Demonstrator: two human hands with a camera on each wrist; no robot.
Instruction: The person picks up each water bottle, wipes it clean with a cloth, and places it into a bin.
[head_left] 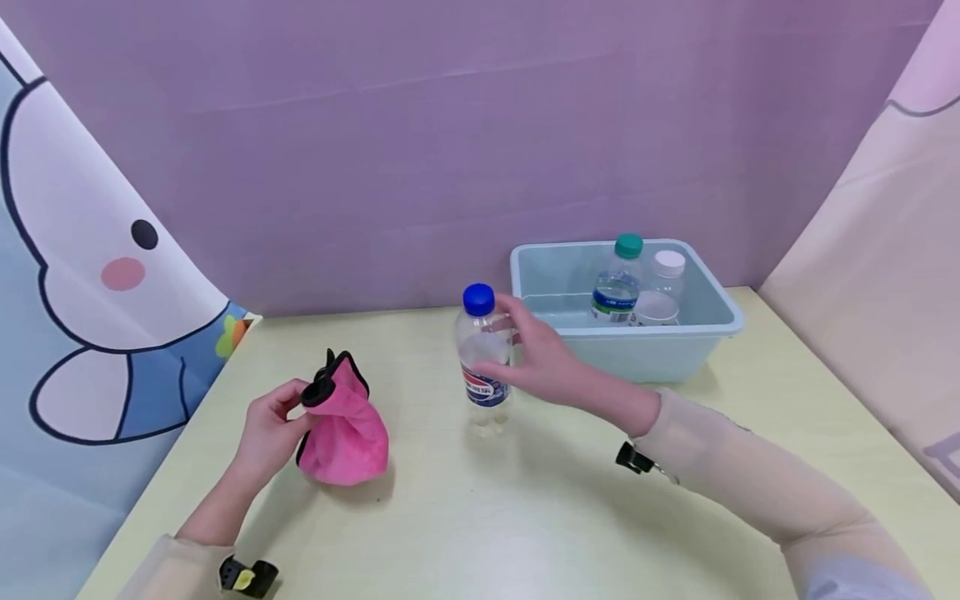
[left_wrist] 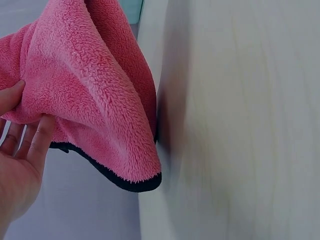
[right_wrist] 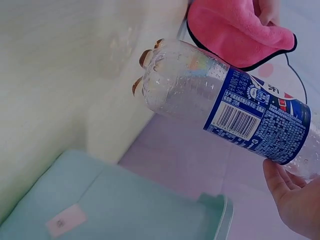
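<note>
My left hand (head_left: 273, 429) pinches a pink plush cloth (head_left: 348, 442) with black edging, which hangs in folds just over the table. In the left wrist view the cloth (left_wrist: 95, 90) sits between the thumb and fingers of my left hand (left_wrist: 22, 165). A clear plastic bottle (head_left: 483, 383) with a blue cap (head_left: 478, 300) and blue label stands upright near the middle. My right hand (head_left: 551, 358) grips its upper part from the right. Up close, the bottle (right_wrist: 185, 80) looks see-through; whether its base touches the table cannot be told.
A light blue plastic bin (head_left: 637, 354) stands at the back right. Inside are a green-capped bottle (head_left: 617, 287) and a white-capped bottle (head_left: 660, 296). A purple curtain (head_left: 375, 167) closes off the back of the pale table (head_left: 420, 533); printed cloth hangs on both sides.
</note>
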